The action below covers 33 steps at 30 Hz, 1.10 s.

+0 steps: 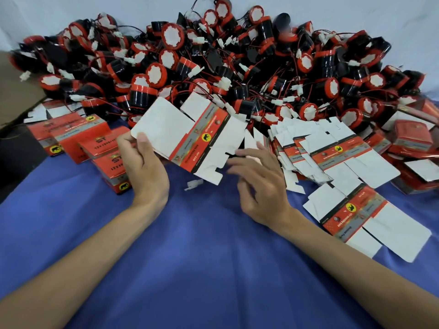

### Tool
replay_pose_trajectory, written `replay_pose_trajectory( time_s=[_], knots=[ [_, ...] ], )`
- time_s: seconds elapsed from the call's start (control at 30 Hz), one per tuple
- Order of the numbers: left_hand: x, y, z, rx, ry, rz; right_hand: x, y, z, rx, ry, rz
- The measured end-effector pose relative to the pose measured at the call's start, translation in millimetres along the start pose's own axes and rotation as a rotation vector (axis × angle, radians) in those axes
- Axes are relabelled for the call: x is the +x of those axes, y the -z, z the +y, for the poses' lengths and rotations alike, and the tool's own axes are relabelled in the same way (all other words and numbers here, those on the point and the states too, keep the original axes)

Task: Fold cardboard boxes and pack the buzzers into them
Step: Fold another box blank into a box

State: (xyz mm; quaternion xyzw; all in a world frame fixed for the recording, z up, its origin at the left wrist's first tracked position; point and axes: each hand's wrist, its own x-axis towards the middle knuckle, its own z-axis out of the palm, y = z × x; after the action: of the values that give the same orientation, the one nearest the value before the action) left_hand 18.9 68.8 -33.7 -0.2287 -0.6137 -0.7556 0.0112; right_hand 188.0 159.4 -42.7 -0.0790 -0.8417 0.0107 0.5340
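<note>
Centre frame: the left hand (pixel 142 167) is pinching a flat red-and-white cardboard box blank (pixel 187 131); the right hand (pixel 259 184) is hovering beside it, fingers (pixel 255 157) loose.

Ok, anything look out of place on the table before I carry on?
One small white plug lies alone on the blue cloth, apart from the buzzer pile, just below the flat box the left hand holds. Nothing else stands out.

Left hand (pixel 142 167) pinches a flat box blank (pixel 190 136) above blue cloth (pixel 202 257); right hand (pixel 259 186) hovers beside it.
</note>
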Motion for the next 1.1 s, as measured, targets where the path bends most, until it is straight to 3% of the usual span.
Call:
replay_pose_trajectory(
  time_s=[0.13,0.27,0.47,0.57,0.63,0.77,0.83,0.97,1.1],
  knots=[
    [-3,0,3,0.021,-0.073,0.020,5,2,-4,0.323,-0.383,0.034],
    [-4,-2,1,0.006,-0.054,-0.093,5,5,-3,0.531,-0.632,-0.031],
    [2,1,-1,0.042,-0.102,-0.350,9,11,6,1.026,-0.839,-0.010],
    [4,2,-3,0.036,-0.088,-0.383,7,8,6,0.960,-0.878,-0.040],
    [4,2,-3,0.034,-0.079,-0.342,4,5,2,0.780,-0.881,-0.089],
    [4,2,-2,0.067,-0.143,-0.214,-3,5,-9,0.177,-0.431,-0.289],
    [3,1,0,0.049,-0.154,-0.181,0,6,-11,0.089,-0.416,-0.321],
    [4,1,-1,0.051,-0.154,-0.182,1,4,-3,0.266,-0.448,-0.286],
    [6,1,-4,0.044,-0.119,-0.287,4,8,-2,0.701,-0.807,-0.272]
  ],
)
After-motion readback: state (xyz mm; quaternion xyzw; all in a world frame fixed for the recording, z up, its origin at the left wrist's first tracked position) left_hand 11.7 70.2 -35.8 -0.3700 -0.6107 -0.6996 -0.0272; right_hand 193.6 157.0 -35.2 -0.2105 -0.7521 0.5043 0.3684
